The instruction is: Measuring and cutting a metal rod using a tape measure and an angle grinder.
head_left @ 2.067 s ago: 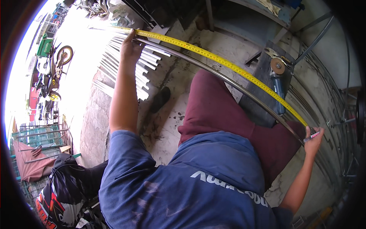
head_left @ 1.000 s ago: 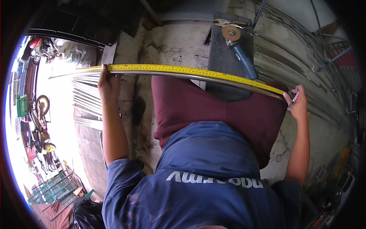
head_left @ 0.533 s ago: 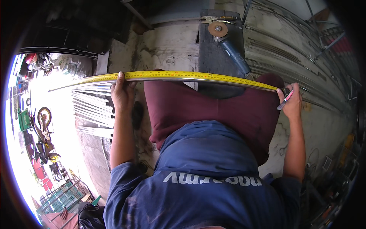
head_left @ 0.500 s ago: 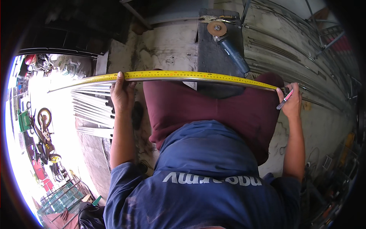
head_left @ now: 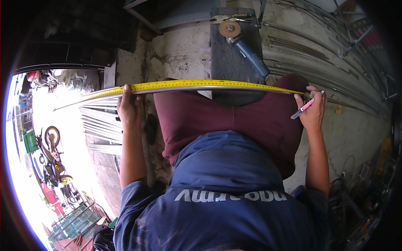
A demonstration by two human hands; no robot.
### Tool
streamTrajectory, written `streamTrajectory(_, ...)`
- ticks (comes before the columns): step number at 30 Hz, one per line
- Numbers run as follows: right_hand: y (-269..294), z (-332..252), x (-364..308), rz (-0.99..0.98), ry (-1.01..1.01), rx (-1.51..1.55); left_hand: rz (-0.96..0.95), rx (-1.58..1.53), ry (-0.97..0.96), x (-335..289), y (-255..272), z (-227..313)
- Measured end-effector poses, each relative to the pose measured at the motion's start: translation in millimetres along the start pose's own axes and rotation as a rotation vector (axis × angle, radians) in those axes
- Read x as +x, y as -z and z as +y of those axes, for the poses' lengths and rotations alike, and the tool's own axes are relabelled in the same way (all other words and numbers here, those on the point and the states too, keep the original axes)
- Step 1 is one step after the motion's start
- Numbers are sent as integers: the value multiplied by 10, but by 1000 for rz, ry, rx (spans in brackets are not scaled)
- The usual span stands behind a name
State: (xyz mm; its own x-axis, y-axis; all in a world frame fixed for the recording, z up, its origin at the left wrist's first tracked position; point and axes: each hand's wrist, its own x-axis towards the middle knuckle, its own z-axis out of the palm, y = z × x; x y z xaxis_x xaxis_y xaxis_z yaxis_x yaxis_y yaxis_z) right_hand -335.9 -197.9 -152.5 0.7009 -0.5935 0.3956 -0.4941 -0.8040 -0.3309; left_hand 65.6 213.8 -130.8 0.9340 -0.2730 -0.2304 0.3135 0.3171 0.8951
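A yellow tape measure (head_left: 184, 84) stretches across above my thighs, running along a thin metal bar (head_left: 188, 89). My left hand (head_left: 130, 109) is closed round the bar and tape, its thumb pressed on the tape's face. At the right end of the tape, my right hand (head_left: 314, 109) grips a marker pen (head_left: 302, 109) with a pink-and-white barrel, slanting across the fingers. The thumb is raised beside the tape. Whether this hand also holds the tape's case is hidden.
An angle grinder (head_left: 249, 54) with a brown disc lies on a dark board (head_left: 220, 62) ahead, pliers (head_left: 228, 19) beyond it. Long metal rods (head_left: 301, 50) lie at the right. Several pale bars (head_left: 100, 119) sit left of my left arm. A motorcycle (head_left: 52, 154) stands outside.
My right hand has turned, with the thumb now apart from the tape and the marker pen tilted flatter. Both hands, the tape and bar have shifted slightly; the whole view has moved a little.
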Motion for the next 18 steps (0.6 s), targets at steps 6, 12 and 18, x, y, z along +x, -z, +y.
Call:
streamTrajectory(6,144,-659,168,-26,21,679,14,18,20,106,143,-75)
streamTrajectory(12,-199,-1164,312,-185,34,1055,-84,4,-12,129,338,-10)
streamTrajectory(18,-511,-1270,300,-160,96,1108,-102,37,26,172,320,-32)
